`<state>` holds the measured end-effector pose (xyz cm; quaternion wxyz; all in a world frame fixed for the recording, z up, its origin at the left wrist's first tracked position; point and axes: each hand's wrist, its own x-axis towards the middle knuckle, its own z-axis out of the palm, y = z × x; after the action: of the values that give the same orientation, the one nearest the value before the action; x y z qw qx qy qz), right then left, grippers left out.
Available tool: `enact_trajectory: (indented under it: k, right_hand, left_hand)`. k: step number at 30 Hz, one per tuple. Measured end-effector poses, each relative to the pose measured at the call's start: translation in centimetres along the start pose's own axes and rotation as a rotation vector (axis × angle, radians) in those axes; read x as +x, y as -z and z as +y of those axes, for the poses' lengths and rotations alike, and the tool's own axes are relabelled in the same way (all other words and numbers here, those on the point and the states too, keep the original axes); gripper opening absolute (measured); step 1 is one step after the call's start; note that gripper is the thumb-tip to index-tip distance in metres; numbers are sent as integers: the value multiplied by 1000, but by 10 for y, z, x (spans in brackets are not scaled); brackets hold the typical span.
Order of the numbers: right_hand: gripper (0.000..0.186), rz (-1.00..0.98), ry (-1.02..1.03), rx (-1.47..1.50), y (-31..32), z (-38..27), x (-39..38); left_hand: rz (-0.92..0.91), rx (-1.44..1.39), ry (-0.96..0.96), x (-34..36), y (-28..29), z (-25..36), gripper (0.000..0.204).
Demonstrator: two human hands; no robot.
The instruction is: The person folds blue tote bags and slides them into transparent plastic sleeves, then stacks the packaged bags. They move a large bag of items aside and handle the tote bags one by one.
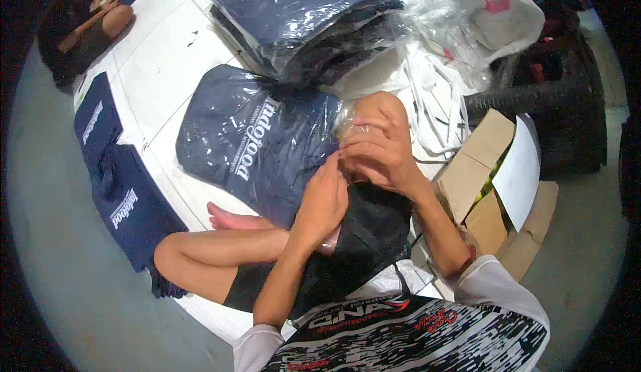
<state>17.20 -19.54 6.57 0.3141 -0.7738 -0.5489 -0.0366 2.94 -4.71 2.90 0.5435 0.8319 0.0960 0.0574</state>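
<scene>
A folded navy cloth item with white print, inside a clear plastic bag [220,138], lies slanted across my lap and the white tiles. Both my hands meet at its right end, over my raised knee. My left hand [322,202] is closed, its thumb and forefinger pinching the edge of the plastic. My right hand [380,148] is bent over the same edge, fingers curled onto the clear film. The exact grip of the right fingertips is partly hidden.
Ahead is a pile of bagged navy cloth items [300,11]. Unbagged navy cloth items [133,192] lie at the left. On the right are white straps [434,105], a large plastic sack [494,11] and an opened cardboard box [477,165]. Another person [87,31] sits far left.
</scene>
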Motion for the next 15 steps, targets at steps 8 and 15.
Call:
enact_trajectory:
  k: [8,15]
  right_hand:
    - [14,-20,-275,680,-34,19,49]
    - [16,-117,-403,1027,-38,51,41]
  left_hand:
    - [384,-10,8,16,27,23,36]
    - [468,-183,81,43,3,12,19]
